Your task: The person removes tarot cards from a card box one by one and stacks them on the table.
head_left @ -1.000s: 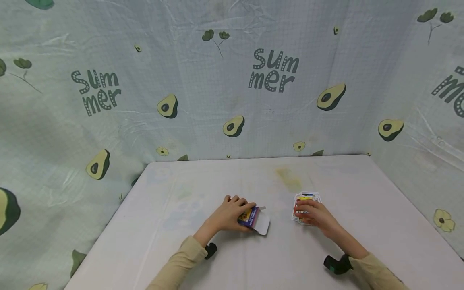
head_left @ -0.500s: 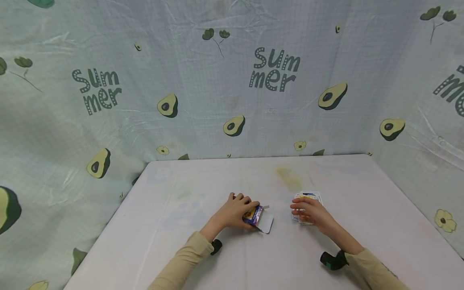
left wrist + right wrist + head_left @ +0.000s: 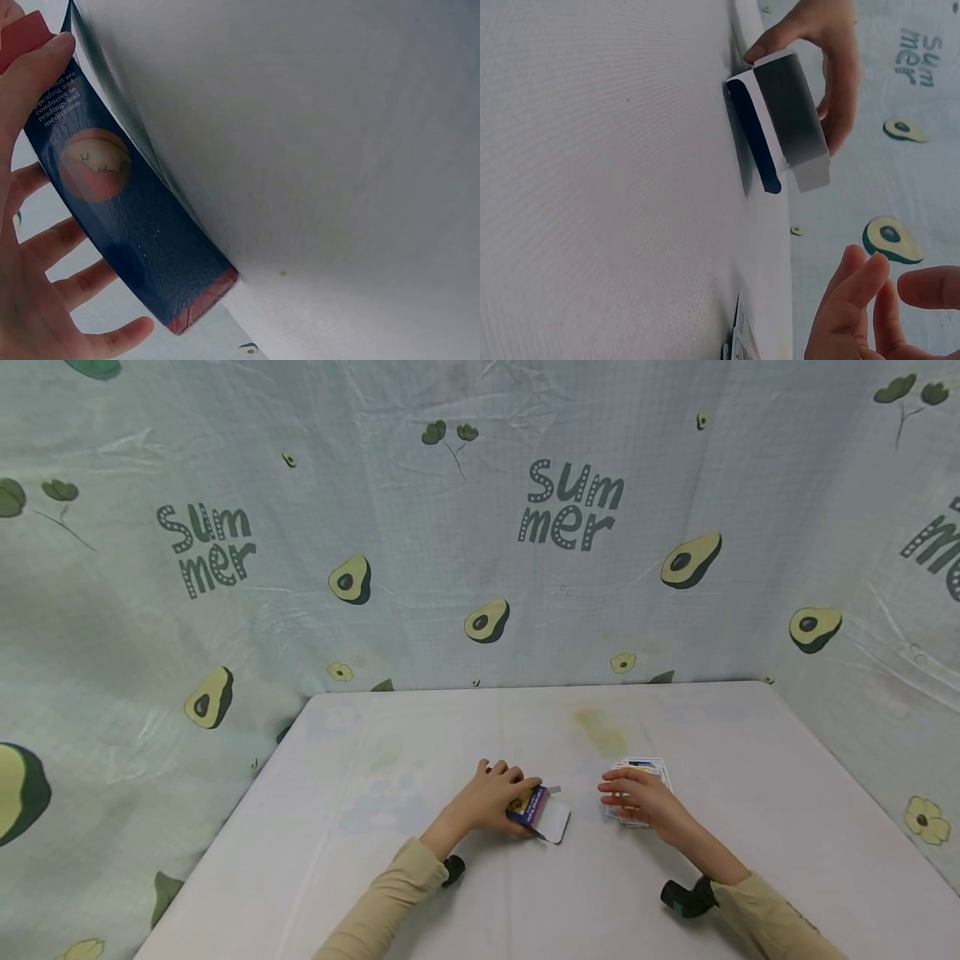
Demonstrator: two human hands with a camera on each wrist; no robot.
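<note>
My left hand (image 3: pixel 483 800) grips a blue card box (image 3: pixel 527 806) low over the table, thumb on the near side and fingers along the far side. The box's white end flap (image 3: pixel 555 821) hangs out to the right. In the right wrist view the box's open end (image 3: pixel 789 112) faces my right hand, its inside dark grey. A loose stack of printed cards (image 3: pixel 654 768) lies on the table to the right. Above it hovers my right hand (image 3: pixel 647 800), fingers loosely bent, with nothing between them. It covers much of the stack.
The white-covered table (image 3: pixel 420 735) reaches back to a wall hung with avocado-print cloth (image 3: pixel 420 527), which continues along both sides. A black wrist camera (image 3: pixel 688 899) sits under the right forearm, another (image 3: pixel 453 870) by the left wrist.
My left hand has shifted slightly right with the box, nearer the cards. My right hand has moved a little left and its fingers have come up over the stack, which stays in place.
</note>
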